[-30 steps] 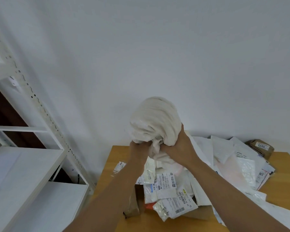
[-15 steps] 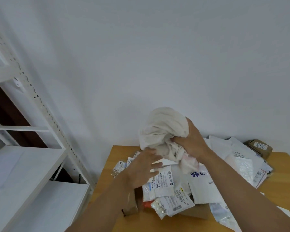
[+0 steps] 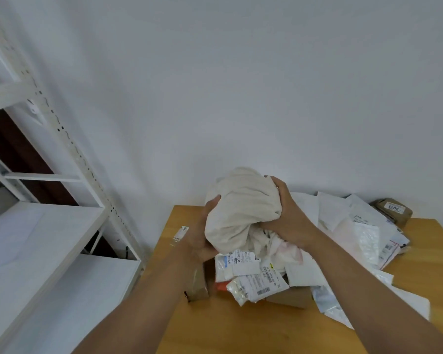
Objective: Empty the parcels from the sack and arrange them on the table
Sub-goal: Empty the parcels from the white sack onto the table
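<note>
A crumpled off-white cloth sack (image 3: 237, 208) is bunched into a ball above the wooden table (image 3: 241, 328). My left hand (image 3: 202, 236) grips its lower left side and my right hand (image 3: 289, 215) clamps its right side from above. Beneath the sack lies a heap of parcels (image 3: 251, 274): white mailers with printed labels, clear bags and a small cardboard box (image 3: 198, 284) partly hidden by my left forearm. More white and clear mailers (image 3: 353, 226) spread to the right. A taped brown parcel (image 3: 394, 210) sits at the far right by the wall.
A white metal shelving unit (image 3: 49, 226) stands left of the table, its perforated upright close to the table's left edge. A white wall runs behind the table. One small labelled bag (image 3: 180, 235) lies alone near the table's left edge.
The sack has come lower, nearer the parcel heap. My left hand, which had let go and opened half a second ago, is back on the sack's left side.
</note>
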Demonstrator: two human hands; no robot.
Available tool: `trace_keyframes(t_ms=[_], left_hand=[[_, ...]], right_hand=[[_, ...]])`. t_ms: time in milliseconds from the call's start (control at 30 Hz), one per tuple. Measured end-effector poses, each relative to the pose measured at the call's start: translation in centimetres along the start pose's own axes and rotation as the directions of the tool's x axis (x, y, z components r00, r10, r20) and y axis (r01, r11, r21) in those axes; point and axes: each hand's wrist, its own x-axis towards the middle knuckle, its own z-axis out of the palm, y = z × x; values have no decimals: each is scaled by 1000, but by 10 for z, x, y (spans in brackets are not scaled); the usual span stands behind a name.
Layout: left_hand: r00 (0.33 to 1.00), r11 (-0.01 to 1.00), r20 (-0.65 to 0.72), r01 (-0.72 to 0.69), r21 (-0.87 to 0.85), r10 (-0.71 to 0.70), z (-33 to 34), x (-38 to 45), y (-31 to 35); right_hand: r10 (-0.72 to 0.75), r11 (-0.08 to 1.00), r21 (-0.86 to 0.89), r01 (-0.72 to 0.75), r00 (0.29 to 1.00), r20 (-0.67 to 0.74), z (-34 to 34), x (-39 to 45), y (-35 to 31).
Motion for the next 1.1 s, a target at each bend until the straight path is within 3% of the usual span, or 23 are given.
trace_keyframes(t_ms=[133,233,267,367,500,567,633,700,800,833,1000,1100], left_hand=[[991,987,-48,-121,107,127,-11,6,7],[977,971,-12,-212,107,214,-10,11,22],[969,965,18,-247,92,246,-9,12,27],[955,962,113,-271,-28,272,2,24,33],[954,937,205,-145,-319,218,10,47,38],[946,888,254,-65,-456,200,6,58,41],[950,832,247,-24,-555,192,2,70,39],[969,803,197,0,-596,146,-3,83,31],[993,827,96,2,-562,64,-13,104,15],[995,841,90,14,-541,41,-13,110,10],[994,918,108,72,-390,-32,-3,137,-16],[990,937,114,117,-330,-83,5,155,-40]], right_hand=[[135,953,-296,-56,957,255,-40,2,-18],[227,847,-530,-41,929,292,-63,12,-32],[169,816,-578,16,950,264,-62,19,-34],[-185,772,-607,192,980,74,-54,37,-20],[-358,728,-681,76,890,-283,-30,41,-3],[-366,833,-530,159,877,-312,-14,47,0],[-227,954,-266,136,908,-351,-3,53,-2],[-17,999,22,27,932,-361,3,56,-3],[193,853,518,-70,963,-188,9,52,-3],[226,802,592,-80,958,-176,10,53,-5],[317,800,595,-73,894,-317,18,60,-13],[339,860,507,-61,811,-477,17,69,-5]])
